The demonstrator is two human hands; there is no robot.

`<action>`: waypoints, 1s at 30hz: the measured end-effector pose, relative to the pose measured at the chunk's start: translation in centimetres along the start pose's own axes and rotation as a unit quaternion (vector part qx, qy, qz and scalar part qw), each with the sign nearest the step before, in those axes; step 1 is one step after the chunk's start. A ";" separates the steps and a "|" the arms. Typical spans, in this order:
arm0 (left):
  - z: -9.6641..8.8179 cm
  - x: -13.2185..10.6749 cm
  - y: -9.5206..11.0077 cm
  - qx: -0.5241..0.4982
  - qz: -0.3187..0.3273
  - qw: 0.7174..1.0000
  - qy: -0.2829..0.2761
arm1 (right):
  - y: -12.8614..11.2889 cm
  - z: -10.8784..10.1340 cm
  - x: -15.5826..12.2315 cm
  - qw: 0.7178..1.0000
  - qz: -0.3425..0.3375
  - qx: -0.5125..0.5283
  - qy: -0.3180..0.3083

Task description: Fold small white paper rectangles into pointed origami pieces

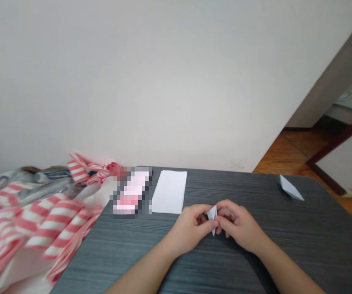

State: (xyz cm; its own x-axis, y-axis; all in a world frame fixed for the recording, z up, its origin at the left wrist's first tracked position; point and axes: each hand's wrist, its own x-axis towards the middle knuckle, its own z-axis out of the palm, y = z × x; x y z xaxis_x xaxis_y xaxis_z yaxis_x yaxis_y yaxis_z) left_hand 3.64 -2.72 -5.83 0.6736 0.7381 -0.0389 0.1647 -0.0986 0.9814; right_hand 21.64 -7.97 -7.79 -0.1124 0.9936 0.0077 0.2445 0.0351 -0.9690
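Between my two hands is a small folded piece of white paper, held up just over the dark table with one pointed end downward. My left hand pinches it from the left, thumb and fingers closed on its edge. From the other side my right hand grips it too, its thumb meeting the left thumb at the paper's middle. The fingers cover part of the folds. Beyond my left hand lies a stack of white paper sheets, flat on the table.
Another folded white paper piece rests near the far right of the dark wood-grain table. A blurred-out pink and white item lies left of the sheets. Red-and-white striped cloth is heaped at the left. A pale wall stands behind.
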 end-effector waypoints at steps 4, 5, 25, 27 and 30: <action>0.2 -0.1 0.2 -0.023 -0.002 1.000 0.001 | -0.5 -0.1 0.0 0.999 -0.025 -0.037 -0.001; 0.2 -0.2 0.2 -0.029 -0.003 1.000 0.002 | -0.7 -0.2 0.0 0.998 -0.034 -0.046 -0.002; 0.3 0.4 -1.4 -0.086 -0.034 0.995 0.033 | -0.3 -0.7 0.2 0.984 -0.086 -0.149 0.053; 0.3 0.4 -1.4 -0.084 -0.040 0.995 0.034 | -0.3 -0.7 0.2 0.982 -0.090 -0.155 0.052; 0.3 0.4 -1.3 -0.092 -0.047 0.994 0.040 | -0.3 -0.8 0.2 0.981 -0.096 -0.164 0.048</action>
State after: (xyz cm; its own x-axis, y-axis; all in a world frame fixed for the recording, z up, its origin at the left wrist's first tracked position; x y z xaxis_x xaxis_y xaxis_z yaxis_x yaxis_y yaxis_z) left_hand 3.93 -2.46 -7.22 0.6003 0.7901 -0.1237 0.0840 0.0916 0.9922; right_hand 22.30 -7.73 -7.36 -0.0993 0.9705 0.2199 0.5259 0.2388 -0.8163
